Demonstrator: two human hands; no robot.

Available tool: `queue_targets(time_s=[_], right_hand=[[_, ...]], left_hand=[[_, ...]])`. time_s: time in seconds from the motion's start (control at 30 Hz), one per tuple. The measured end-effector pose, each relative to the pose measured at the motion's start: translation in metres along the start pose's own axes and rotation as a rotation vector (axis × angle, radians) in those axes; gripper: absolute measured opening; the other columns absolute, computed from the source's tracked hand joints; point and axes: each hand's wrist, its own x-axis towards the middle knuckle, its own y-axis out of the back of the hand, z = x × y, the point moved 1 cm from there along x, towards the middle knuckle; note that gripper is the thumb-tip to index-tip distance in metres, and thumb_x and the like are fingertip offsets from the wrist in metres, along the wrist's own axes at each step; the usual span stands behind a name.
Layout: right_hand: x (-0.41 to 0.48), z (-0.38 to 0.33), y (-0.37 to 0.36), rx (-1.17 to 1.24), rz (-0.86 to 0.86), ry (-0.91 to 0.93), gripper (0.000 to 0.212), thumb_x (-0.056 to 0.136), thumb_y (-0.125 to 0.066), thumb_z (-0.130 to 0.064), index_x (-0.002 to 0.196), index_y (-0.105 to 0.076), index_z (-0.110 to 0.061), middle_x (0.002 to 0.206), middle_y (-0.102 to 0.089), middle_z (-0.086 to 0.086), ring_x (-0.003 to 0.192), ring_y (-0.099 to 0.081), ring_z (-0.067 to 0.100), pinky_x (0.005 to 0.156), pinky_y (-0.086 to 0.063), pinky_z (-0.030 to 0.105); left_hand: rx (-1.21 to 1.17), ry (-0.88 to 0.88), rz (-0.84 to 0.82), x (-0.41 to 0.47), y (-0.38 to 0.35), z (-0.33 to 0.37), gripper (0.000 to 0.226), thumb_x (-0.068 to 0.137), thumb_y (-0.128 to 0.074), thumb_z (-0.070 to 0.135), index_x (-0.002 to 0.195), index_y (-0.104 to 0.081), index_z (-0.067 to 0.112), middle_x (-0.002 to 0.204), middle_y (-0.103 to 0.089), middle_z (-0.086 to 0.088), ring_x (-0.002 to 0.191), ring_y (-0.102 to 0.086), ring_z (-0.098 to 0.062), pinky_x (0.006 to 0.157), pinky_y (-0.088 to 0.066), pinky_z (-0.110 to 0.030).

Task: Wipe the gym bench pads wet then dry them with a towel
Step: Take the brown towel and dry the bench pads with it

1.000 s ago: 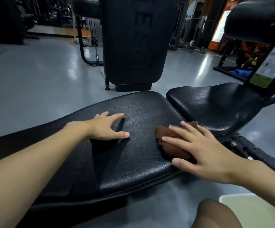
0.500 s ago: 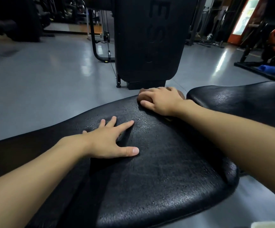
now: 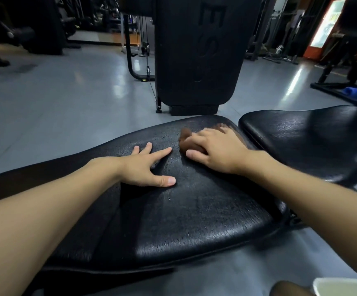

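2 hands are on the long pad [image 3: 194, 210], and the step in hand looks like the wet wipe. Small bright droplets speckle the long pad's black skin, and no dry towel shows anywhere.

The left hand [image 3: 143, 165] lies flat on the long pad's middle, fingers spread and thumb stretched wide, bracing and holding nothing. The right hand [image 3: 216, 150] is at the long pad's far right end, fingers curled over a bunched brown cloth [image 3: 185, 138] with the thumb against the cloth's near side. Its fingertips are blurred, so I cannot tell how tightly they grip. The cloth touches the long pad just short of its far rim. Across a narrow gap from that end lies the seat pad [image 3: 290, 133], glossy, with no hand on it. A pale tub [image 3: 344, 287] peeks in beyond the long pad's near right corner. What it holds is hidden.

My judgement is that the wet pass is only partly through. The long pad's near half and the patch under the left hand need strokes. The next move therefore calls for drawing the cloth toward the near edge with even pressure and lifting the left hand clear. Whether the seat pad is done is uncertain. Drying comes after, and needs a towel.
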Motion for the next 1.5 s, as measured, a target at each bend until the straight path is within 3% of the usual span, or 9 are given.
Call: queue_targets(time_s=[0.23, 0.4, 0.47, 0.57, 0.73, 1.0, 1.3, 1.4, 1.5], right_hand=[[-0.135, -0.046, 0.008, -0.004, 0.027, 0.078, 0.054, 0.091, -0.027, -0.069, 0.134, -0.05, -0.044, 0.146, -0.05, -0.013, 0.142, -0.038, 0.022, 0.111, -0.029, 0.056], [-0.161, -0.043, 0.018, -0.055, -0.012, 0.109, 0.062, 0.09, -0.031, -0.068, 0.149, -0.027, -0.047, 0.162, -0.023, -0.01, 0.152, -0.015, 0.024, 0.117, -0.015, 0.06], [-0.159, -0.039, 0.016, -0.084, 0.011, 0.136, 0.057, 0.093, -0.031, -0.066, 0.147, -0.033, -0.046, 0.161, -0.029, -0.008, 0.15, -0.022, 0.025, 0.115, -0.021, 0.06], [-0.14, -0.034, 0.008, -0.088, 0.008, 0.148, 0.056, 0.096, -0.022, -0.069, 0.142, -0.041, -0.044, 0.151, -0.044, -0.01, 0.142, -0.038, 0.023, 0.111, -0.031, 0.054], [-0.071, -0.024, 0.006, -0.012, -0.008, 0.099, 0.063, 0.09, -0.018, -0.073, 0.143, -0.038, -0.045, 0.154, -0.036, -0.017, 0.145, -0.024, 0.009, 0.115, -0.018, 0.048], [0.1, 0.008, -0.011, 0.001, -0.01, -0.027, 0.05, 0.097, -0.038, -0.061, 0.143, -0.04, -0.041, 0.15, -0.043, -0.008, 0.141, -0.034, 0.021, 0.11, -0.022, 0.064], [0.105, -0.003, -0.015, -0.006, 0.002, -0.072, 0.05, 0.097, -0.037, -0.061, 0.142, -0.041, -0.038, 0.141, -0.046, 0.001, 0.135, -0.039, 0.028, 0.109, -0.023, 0.061], [0.058, -0.022, -0.01, 0.032, -0.004, 0.02, 0.05, 0.097, -0.036, -0.061, 0.142, -0.04, -0.039, 0.141, -0.047, -0.002, 0.137, -0.038, 0.024, 0.11, -0.023, 0.058], [0.001, -0.045, -0.008, 0.034, -0.004, 0.1, 0.051, 0.096, -0.03, -0.064, 0.14, -0.04, -0.04, 0.145, -0.045, -0.006, 0.139, -0.035, 0.019, 0.11, -0.023, 0.058]], left_hand=[[0.007, 0.001, 0.039, -0.007, -0.001, 0.002, 0.112, 0.054, -0.05, 0.088, 0.148, 0.002, 0.056, 0.164, 0.014, -0.006, 0.147, 0.018, -0.038, 0.119, -0.002, -0.059], [-0.014, -0.052, 0.12, -0.017, -0.002, 0.004, 0.102, 0.07, -0.057, 0.078, 0.153, -0.009, 0.043, 0.164, -0.001, -0.013, 0.151, 0.006, -0.03, 0.121, -0.008, -0.05], [-0.021, -0.067, 0.14, -0.022, 0.003, -0.001, 0.101, 0.071, -0.059, 0.076, 0.154, -0.011, 0.042, 0.164, -0.003, -0.013, 0.151, 0.004, -0.027, 0.122, -0.009, -0.047], [0.037, 0.0, 0.08, -0.024, 0.006, -0.016, 0.108, 0.065, -0.056, 0.081, 0.154, -0.008, 0.043, 0.164, 0.0, -0.012, 0.15, 0.005, -0.033, 0.122, -0.006, -0.048], [0.045, 0.028, 0.033, -0.02, 0.002, -0.025, 0.115, 0.056, -0.053, 0.087, 0.152, -0.002, 0.048, 0.164, 0.006, -0.009, 0.149, 0.006, -0.04, 0.121, -0.008, -0.052], [-0.018, 0.008, 0.062, -0.011, -0.006, -0.037, 0.122, 0.039, -0.046, 0.1, 0.145, -0.002, 0.06, 0.164, 0.008, -0.002, 0.149, 0.009, -0.035, 0.115, -0.013, -0.065], [-0.076, 0.024, 0.086, -0.02, -0.001, -0.025, 0.108, 0.057, -0.064, 0.079, 0.148, -0.012, 0.052, 0.165, 0.003, -0.005, 0.149, 0.008, -0.033, 0.121, -0.008, -0.049], [-0.097, 0.024, 0.098, -0.023, 0.003, -0.029, 0.108, 0.059, -0.069, 0.076, 0.149, -0.021, 0.042, 0.161, -0.023, -0.001, 0.15, -0.014, -0.028, 0.12, -0.018, -0.042], [-0.252, 0.046, 0.175, -0.021, 0.007, -0.034, 0.074, 0.083, -0.072, 0.047, 0.144, -0.037, 0.028, 0.125, -0.06, 0.004, 0.112, -0.056, -0.012, 0.094, -0.042, -0.027]])
